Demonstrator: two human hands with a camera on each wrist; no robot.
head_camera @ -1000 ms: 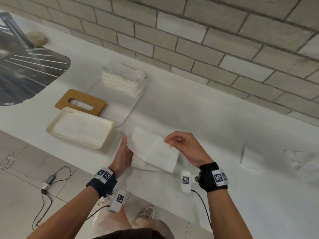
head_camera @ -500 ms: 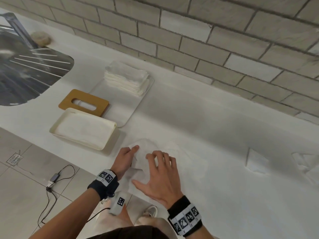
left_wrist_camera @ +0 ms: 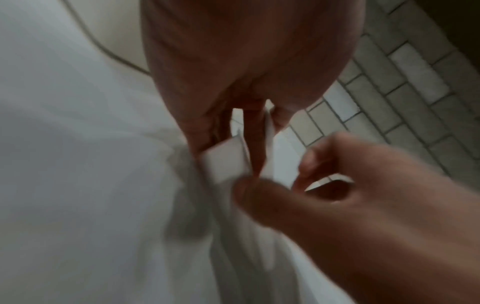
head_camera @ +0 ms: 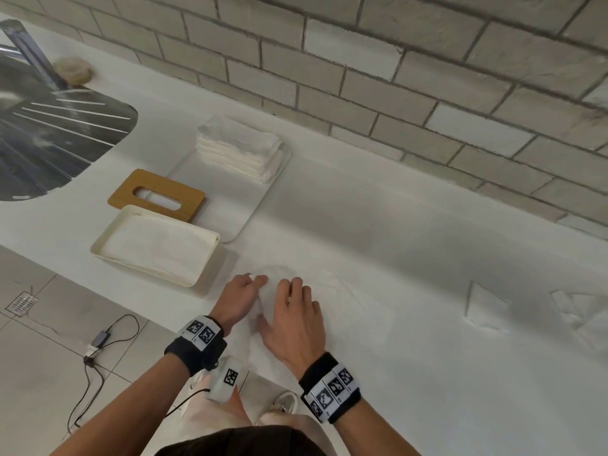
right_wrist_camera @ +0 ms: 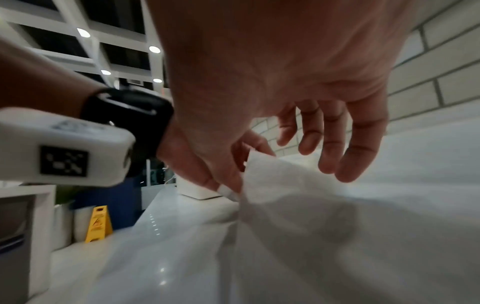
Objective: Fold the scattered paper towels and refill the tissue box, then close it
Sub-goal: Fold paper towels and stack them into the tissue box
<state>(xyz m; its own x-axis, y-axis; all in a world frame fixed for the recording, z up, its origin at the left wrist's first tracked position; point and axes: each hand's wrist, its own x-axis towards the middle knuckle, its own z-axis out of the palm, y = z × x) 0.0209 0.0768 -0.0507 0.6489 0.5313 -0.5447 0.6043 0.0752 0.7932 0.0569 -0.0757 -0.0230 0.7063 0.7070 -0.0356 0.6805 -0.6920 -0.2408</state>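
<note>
White counter [head_camera: 411,225], crumpled white paper towel [head_camera: 345,311] pinched by left hand [head_camera: 238,299], right hand [head_camera: 296,320] flat, fingers spread.

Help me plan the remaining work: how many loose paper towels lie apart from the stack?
3: one paper towel under both hands at the counter's front edge, and two more farther right. Others may lie out of view.

Open cream rectangular tissue box [head_camera: 154,250] blocks the surface's [head_camera: 378,232] front edge; mid-surface towards the back edge lies free.
</note>
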